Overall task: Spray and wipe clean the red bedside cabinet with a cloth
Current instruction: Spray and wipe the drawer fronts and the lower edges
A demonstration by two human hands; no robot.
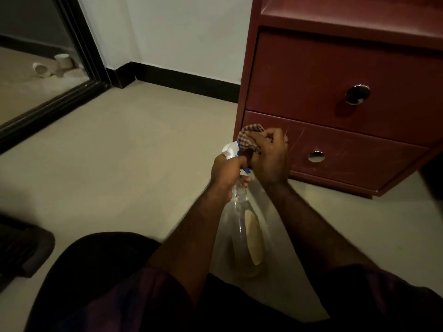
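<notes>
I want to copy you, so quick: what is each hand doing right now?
Left hand: grips the spray bottle at its neck.
Right hand: holds the checked cloth, bunched up.

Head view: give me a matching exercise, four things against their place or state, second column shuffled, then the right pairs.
Things:
1 spray bottle
2 checked cloth
3 lower drawer
4 pale cups

Place or state:
a streaked with pale scratches
b gripped at the neck by the left hand
c far left, beyond the dark frame
d bunched in the right hand

Pairs: 1-b; 2-d; 3-a; 4-c
</notes>
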